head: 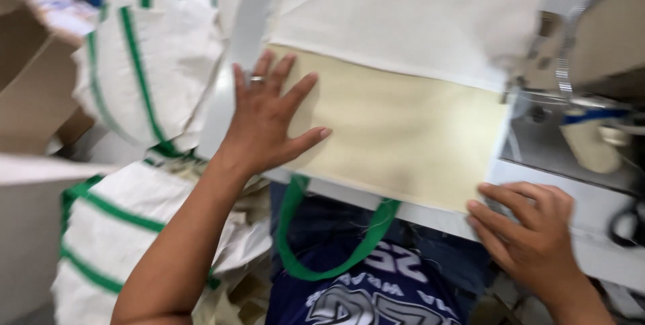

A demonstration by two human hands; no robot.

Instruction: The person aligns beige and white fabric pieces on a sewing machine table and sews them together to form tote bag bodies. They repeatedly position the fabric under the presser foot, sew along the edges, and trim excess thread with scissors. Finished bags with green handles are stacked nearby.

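Cloth, cream and flat, lies on the sewing table, its green handle hanging off the near edge over the person's lap. The left hand rests on the cloth's left end, fingers spread wide, palm down, gripping nothing. The right hand curls its fingers onto the near right corner; whether it pinches the cloth I cannot tell. Sacks with green stripes are piled to the left, and the sewing machine stands at right.
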